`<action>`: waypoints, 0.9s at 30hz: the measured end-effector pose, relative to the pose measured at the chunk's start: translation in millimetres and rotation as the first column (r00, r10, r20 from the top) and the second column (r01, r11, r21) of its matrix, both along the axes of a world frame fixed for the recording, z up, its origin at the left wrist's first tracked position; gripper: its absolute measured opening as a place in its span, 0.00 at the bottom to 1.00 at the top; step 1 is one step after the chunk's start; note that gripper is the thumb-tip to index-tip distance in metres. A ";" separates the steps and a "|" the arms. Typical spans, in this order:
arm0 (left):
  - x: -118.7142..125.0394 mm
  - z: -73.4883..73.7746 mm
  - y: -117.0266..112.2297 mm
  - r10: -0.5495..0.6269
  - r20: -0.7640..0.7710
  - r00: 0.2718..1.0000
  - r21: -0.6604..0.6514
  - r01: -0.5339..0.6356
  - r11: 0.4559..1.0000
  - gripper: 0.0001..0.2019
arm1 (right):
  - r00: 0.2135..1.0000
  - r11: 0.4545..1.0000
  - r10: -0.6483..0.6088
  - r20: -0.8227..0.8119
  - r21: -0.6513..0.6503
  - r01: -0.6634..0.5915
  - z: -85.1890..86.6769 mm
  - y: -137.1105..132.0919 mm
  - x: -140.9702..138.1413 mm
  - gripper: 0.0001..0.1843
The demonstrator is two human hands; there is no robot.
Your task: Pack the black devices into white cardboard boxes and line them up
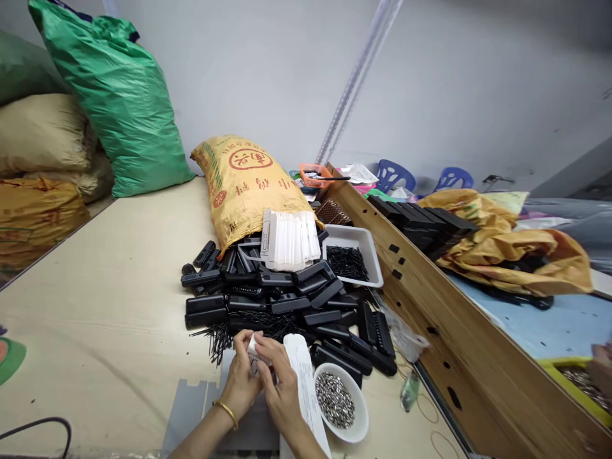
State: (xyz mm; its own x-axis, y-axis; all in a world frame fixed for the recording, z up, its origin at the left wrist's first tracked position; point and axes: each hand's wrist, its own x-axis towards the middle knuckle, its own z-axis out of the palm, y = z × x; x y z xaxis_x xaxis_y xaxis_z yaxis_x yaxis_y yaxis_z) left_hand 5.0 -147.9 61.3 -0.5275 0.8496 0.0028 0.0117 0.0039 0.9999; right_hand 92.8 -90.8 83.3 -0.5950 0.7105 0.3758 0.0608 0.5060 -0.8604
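My left hand and my right hand meet low in the middle of the view, fingers pinched together. Between the fingertips is a small white piece with a greyish part below it; the fingers hide most of it. Under my hands lie grey flat sheets. Beside my right hand is a long white printed card strip. A white bowl of small shiny metal parts stands to its right. Just beyond my hands are loose thin black pins and a heap of black plastic cases.
A yellow sack lies behind the heap, with a stack of white cards before it. A grey tray holds black pins. A wooden divider runs along the right; past it, another person's hand is near a yellow tray.
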 end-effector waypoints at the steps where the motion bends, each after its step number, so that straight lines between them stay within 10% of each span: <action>1: 0.7 -0.8 1.0 -0.003 0.006 1.000 0.009 0.003 1.000 0.25 | 1.000 0.999 0.004 -0.015 0.034 -0.003 -2.5 -2.9 0.0 0.12; 6: -9.2 11.1 -0.3 -0.040 -0.063 0.997 -0.053 0.036 0.998 0.25 | 0.997 0.999 0.048 0.055 0.009 -0.048 5.0 0.8 7.2 0.11; 10: -76.0 9.6 -40.4 0.076 -0.291 0.954 -0.337 -0.176 0.925 0.28 | 0.979 0.990 -0.095 0.180 -0.083 0.111 26.6 29.6 46.9 0.14; 17: -216.7 -84.9 -124.2 0.044 -0.740 0.671 -0.447 -0.538 0.715 0.35 | 0.781 0.994 -0.103 0.616 0.089 0.061 48.9 65.9 114.1 0.08; 21: -193.2 -78.5 -107.4 0.165 -0.808 0.566 -0.277 -0.612 0.741 0.29 | 0.628 0.987 -0.154 0.763 0.153 0.056 45.2 69.6 132.3 0.09; 27: -72.5 -9.7 20.2 -0.068 -0.698 0.712 -0.086 0.011 0.996 0.19 | 0.479 0.973 -0.231 0.847 0.216 0.086 -8.9 57.6 152.4 0.15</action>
